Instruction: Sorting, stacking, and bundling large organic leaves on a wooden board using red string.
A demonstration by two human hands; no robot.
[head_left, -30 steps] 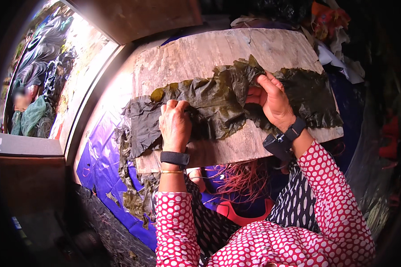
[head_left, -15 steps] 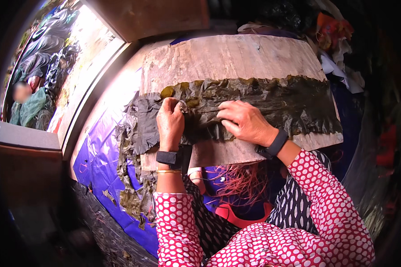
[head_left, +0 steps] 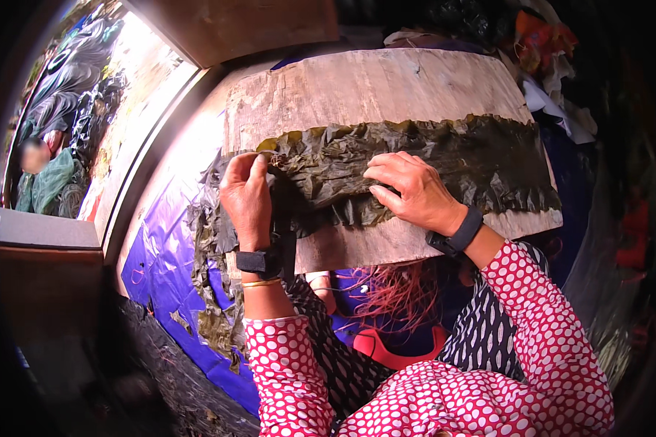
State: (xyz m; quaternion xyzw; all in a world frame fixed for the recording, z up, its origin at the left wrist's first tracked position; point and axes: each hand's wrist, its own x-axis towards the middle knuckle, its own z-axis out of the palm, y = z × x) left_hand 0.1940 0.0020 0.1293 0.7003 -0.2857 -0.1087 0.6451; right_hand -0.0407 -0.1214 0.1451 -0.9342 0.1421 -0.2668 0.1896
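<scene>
A long, dark green-brown sheet of kelp point(head_left: 481, 164) lies across a pale wooden board point(head_left: 386, 80), its edges frilled and its surface wrinkled. My left hand point(head_left: 246, 200) is closed at the sheet's left end, thumb and bent fingers pinching the kelp there; the exact grip is partly hidden behind the hand. Over the middle of the sheet, my right hand point(head_left: 419, 193) has its fingers half bent, with a gap between thumb and forefinger. Its fingertips are on or just above the kelp. Each wrist wears a black band.
More kelp point(head_left: 219, 320) hangs past the board's left side onto a blue plastic sheet point(head_left: 160, 251). Below the board are reddish strings point(head_left: 397, 295) and a red-pink plastic thing point(head_left: 393, 348). A wooden frame point(head_left: 153, 138) stands left; beyond it are nets point(head_left: 69, 76) and a person point(head_left: 35, 156).
My left hand has moved left, toward the end of the kelp; the small crumpled piece at its fingertips no longer shows there. My right hand has shifted slightly right, its thumb and fingers apart.
</scene>
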